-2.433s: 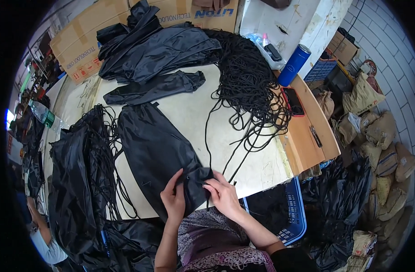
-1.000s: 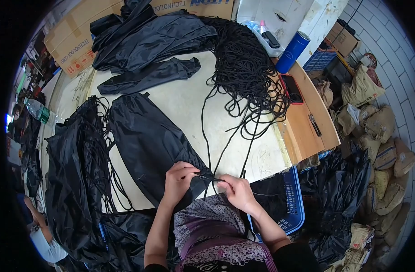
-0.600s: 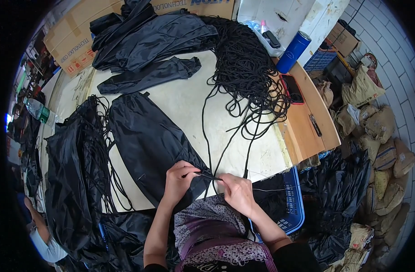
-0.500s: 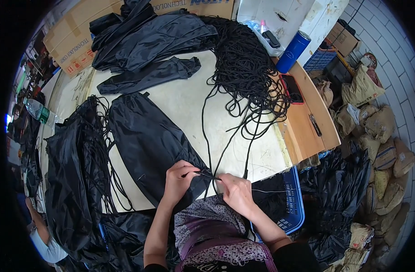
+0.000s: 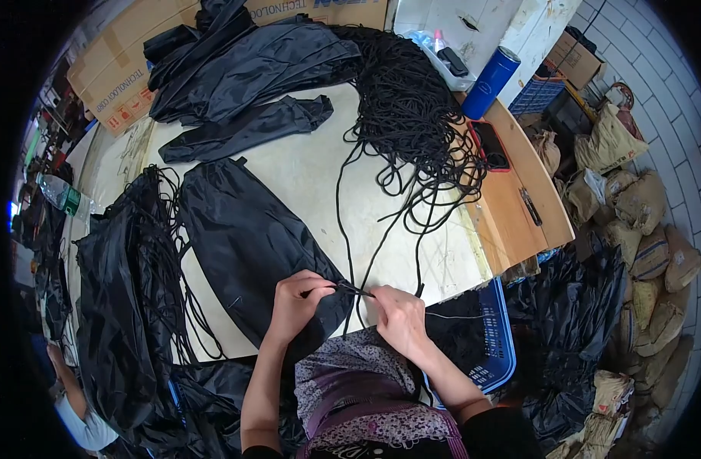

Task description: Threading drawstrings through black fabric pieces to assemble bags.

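A long black fabric bag [image 5: 247, 237] lies on the pale tabletop, its narrow end close to my body. My left hand [image 5: 298, 302] is closed in a pinch on the bag's corner. Just to the right, my right hand [image 5: 400, 315] is closed, fingertips near that corner. A thin pale wire [image 5: 458, 316] runs out behind the right hand over the basket. Between the fingertips a short dark strand is stretched; whether it is cord or fabric I cannot tell. Loose black cords [image 5: 343, 218] trail from the heap down to my hands.
A large heap of black cord [image 5: 408, 92] sits at the back, beside piled black bags [image 5: 251, 65]. More bags with cords [image 5: 117, 283] hang at left. At right are a blue can [image 5: 491, 84], a phone [image 5: 490, 145] and a blue basket [image 5: 506, 336]. A bottle [image 5: 66, 195] stands far left.
The view has shifted slightly. Both hands stay close together at the bag's corner, with a little more of the strand showing between their fingertips.
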Available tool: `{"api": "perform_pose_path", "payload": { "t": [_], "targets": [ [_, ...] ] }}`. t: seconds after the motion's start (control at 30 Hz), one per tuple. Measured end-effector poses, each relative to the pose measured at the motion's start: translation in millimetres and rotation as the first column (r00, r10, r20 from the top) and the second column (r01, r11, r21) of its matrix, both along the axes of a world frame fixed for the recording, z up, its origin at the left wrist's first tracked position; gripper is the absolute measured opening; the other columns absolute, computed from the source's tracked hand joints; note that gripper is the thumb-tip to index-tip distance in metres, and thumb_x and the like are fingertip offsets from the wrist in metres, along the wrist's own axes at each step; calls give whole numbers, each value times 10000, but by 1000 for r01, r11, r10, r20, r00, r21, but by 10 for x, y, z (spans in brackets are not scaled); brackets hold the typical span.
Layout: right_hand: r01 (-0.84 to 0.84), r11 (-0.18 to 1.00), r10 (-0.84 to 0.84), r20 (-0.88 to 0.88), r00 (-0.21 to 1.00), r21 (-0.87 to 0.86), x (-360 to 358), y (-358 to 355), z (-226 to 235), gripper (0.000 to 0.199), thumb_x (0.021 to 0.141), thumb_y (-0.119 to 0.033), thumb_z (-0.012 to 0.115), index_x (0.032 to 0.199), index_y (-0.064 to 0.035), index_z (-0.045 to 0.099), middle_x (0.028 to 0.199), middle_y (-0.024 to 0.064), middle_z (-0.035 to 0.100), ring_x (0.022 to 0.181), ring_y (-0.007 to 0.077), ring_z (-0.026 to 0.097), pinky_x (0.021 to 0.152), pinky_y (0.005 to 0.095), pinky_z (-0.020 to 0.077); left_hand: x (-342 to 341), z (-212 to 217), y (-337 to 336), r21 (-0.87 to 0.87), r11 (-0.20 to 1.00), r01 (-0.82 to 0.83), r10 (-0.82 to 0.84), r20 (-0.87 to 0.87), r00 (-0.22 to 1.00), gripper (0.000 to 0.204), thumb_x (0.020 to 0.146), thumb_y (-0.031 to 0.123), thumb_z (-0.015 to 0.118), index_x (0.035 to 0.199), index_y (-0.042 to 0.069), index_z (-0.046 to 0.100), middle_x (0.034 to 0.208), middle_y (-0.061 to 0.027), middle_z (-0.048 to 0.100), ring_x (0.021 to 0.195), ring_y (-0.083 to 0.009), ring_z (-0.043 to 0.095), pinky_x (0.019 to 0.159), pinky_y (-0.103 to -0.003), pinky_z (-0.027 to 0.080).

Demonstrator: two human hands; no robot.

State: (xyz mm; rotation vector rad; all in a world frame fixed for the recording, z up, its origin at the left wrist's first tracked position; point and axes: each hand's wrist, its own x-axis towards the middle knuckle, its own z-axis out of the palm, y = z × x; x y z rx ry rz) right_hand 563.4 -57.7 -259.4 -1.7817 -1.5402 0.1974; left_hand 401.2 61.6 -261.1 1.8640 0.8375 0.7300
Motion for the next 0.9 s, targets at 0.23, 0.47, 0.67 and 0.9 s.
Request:
{"api": "perform_pose_path", "payload": {
  "t": [0.23, 0.47, 0.67, 0.9],
  "targets": [
    [-57, 997, 53, 84, 995, 49, 44, 27, 1, 268, 591, 43, 609, 849, -26, 589, 703, 120, 567, 636, 306, 578, 563, 392, 449, -19, -1, 51, -107, 994, 23, -26, -27, 999, 106, 719, -28, 666, 822, -47, 676, 789, -113, 661, 723, -172, 619, 669, -255, 467],
    [-148, 989, 144, 231, 962, 1, 113, 85, 55, 366, 526, 27, 625, 882, -50, 589, 729, 80, 563, 676, 270, 553, 598, 364, 452, -36, 24, 82, -99, 993, 69, -72, -27, 997, 112, 736, -20, 663, 844, -48, 670, 805, -113, 661, 744, -170, 618, 686, -255, 465],
    [-164, 984, 136, 297, 945, 71, 210, 152, 155, 211, 601, 10, 592, 806, -39, 576, 684, 67, 532, 654, 239, 532, 593, 343, 429, -60, -2, 102, -95, 992, 79, -83, -43, 996, 105, 756, -20, 648, 856, -49, 664, 809, -110, 660, 754, -171, 617, 694, -256, 465],
    [-161, 984, 132, 304, 943, 71, 189, 142, 114, 208, 621, -7, 590, 826, -39, 575, 684, 58, 517, 652, 230, 521, 599, 333, 427, -43, 20, 124, -104, 993, 60, -63, -27, 998, 83, 778, -13, 642, 847, -56, 657, 799, -105, 661, 739, -164, 616, 687, -253, 464]
  ]
}}
